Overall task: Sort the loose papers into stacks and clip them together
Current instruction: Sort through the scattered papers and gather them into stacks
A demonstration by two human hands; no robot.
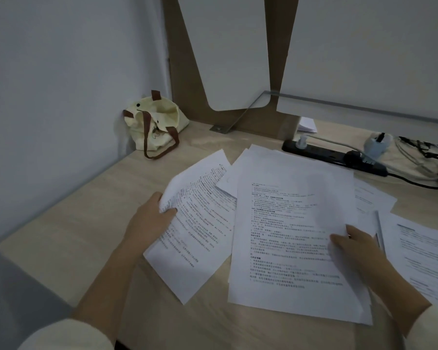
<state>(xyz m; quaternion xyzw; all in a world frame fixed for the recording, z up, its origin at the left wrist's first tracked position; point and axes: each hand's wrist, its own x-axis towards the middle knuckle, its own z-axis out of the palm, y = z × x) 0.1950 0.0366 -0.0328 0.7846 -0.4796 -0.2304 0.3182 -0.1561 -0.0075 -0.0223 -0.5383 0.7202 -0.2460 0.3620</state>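
Note:
Printed white sheets lie spread over the light wooden desk [68, 223]. My left hand [151, 218] grips the left edge of a slanted sheet [197, 223], thumb on top. My right hand [357, 246] holds the right edge of a larger sheet [293, 238] that overlaps the slanted one. Under them lie more loose sheets [276, 157], and another printed page [422, 256] rests at the right edge. No clip is visible.
A cream tote bag with brown straps [157, 125] slumps in the back left corner against the wall. A black power strip [334, 155] with plugs and tangled cables [425, 157] runs along the back right. A glass panel [271, 114] stands behind the papers.

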